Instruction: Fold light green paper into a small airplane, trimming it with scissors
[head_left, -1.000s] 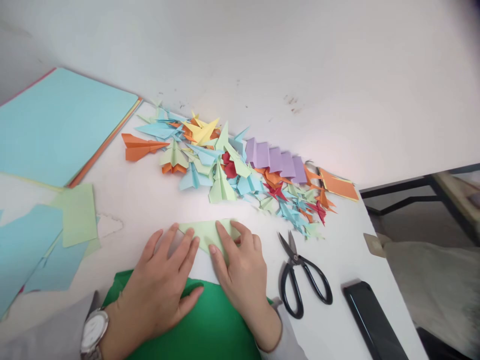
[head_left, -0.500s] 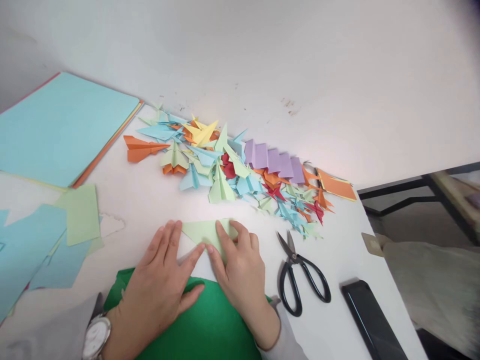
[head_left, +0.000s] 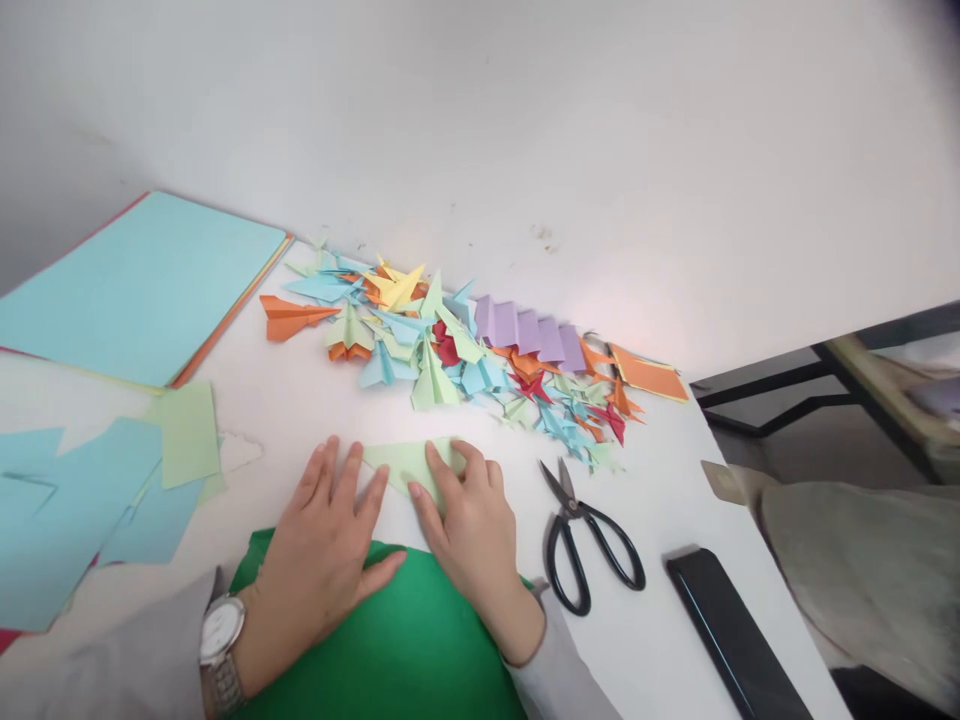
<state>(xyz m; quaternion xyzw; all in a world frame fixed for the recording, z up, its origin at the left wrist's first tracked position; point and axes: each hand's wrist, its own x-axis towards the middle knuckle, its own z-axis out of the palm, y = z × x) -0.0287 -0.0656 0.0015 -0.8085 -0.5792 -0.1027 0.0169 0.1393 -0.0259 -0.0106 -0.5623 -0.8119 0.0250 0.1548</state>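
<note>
A small pale green sheet of paper [head_left: 401, 462], folded to a point at its left end, lies flat on the white table between my hands. My left hand [head_left: 326, 540] is spread flat and open, its fingertips at the paper's left tip. With bent fingers and thumb, my right hand [head_left: 472, 520] presses down and grips the paper's right part, covering some of it. A silver wristwatch [head_left: 223, 630] is on my left wrist. Black-handled scissors [head_left: 574, 510] lie with blades apart, right of my right hand.
Folded paper planes [head_left: 431, 375] in several colours are heaped along the wall, with a pleated purple paper [head_left: 529, 330] among them. Blue sheets [head_left: 217, 270] are stacked at left, with loose cut pieces [head_left: 82, 490] in front. A black case [head_left: 739, 635] lies near the right edge.
My left index finger has drawn back left from the paper's lower edge, away from my right thumb. My right hand stays on the paper. The whole view has shifted slightly.
</note>
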